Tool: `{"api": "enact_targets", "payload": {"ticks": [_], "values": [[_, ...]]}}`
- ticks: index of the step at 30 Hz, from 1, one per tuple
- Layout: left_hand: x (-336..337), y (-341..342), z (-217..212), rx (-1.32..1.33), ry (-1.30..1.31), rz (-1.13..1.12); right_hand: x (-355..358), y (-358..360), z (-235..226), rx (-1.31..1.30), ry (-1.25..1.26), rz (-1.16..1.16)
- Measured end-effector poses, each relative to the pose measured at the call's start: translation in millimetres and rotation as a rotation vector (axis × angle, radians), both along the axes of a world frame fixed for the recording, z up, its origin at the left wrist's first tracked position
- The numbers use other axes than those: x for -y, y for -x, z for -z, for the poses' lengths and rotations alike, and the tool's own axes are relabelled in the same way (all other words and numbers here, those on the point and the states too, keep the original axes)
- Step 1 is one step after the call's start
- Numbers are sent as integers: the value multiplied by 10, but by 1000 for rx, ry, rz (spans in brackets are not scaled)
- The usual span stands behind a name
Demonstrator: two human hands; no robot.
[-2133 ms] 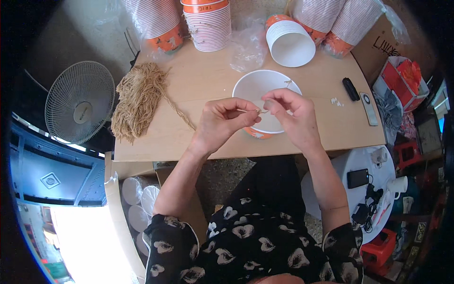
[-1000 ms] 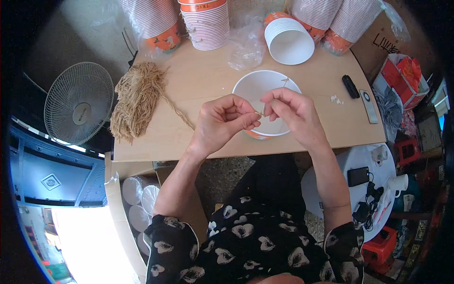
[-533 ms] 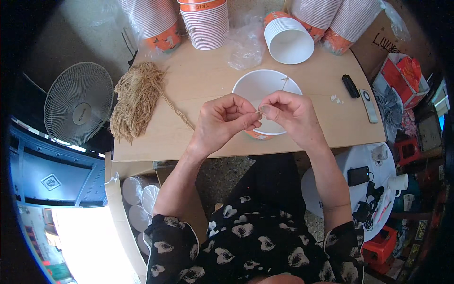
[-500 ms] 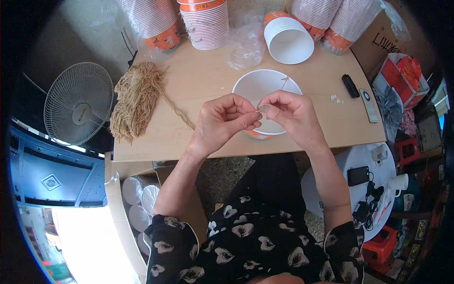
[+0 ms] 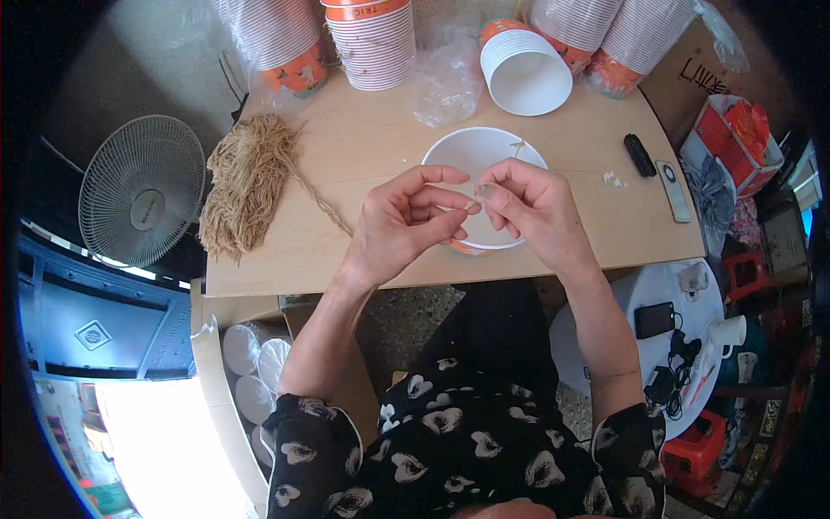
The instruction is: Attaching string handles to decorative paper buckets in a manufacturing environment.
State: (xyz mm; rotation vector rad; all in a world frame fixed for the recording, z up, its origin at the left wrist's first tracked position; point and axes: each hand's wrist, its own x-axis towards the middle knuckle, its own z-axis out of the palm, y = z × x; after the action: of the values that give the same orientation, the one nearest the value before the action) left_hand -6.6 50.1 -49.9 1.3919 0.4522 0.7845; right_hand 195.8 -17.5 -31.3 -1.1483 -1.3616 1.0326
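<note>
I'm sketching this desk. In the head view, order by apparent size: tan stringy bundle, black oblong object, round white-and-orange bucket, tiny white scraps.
Tan bundle and bucket: too alike to rank
Black object
White scraps

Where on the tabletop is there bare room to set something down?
Largely bare: between the twine bundle and the white-lined bucket, behind the left hand; also right of the right hand, short of the silver device. Crowded: the back, with stacked buckets and crumpled plastic.

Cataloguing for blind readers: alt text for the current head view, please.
A person's left hand and right hand, fingertips close together, hover over an open white-lined bucket on a tan table; anything held is unclear. A cord bundle lies left, bucket stacks behind.
</note>
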Motion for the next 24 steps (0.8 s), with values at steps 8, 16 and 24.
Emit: {"api": "enact_targets", "payload": {"ticks": [8,16,24], "values": [[5,1,-53,-57,-86,-3,-16,4,21,15,-87,64],[-17,-74,-32,-138,-233,-108,17,-27,-87,108,-134,57],[-31,10,-21,-329,-442,-133,77,-315,-196,309,-11,-43]]}}
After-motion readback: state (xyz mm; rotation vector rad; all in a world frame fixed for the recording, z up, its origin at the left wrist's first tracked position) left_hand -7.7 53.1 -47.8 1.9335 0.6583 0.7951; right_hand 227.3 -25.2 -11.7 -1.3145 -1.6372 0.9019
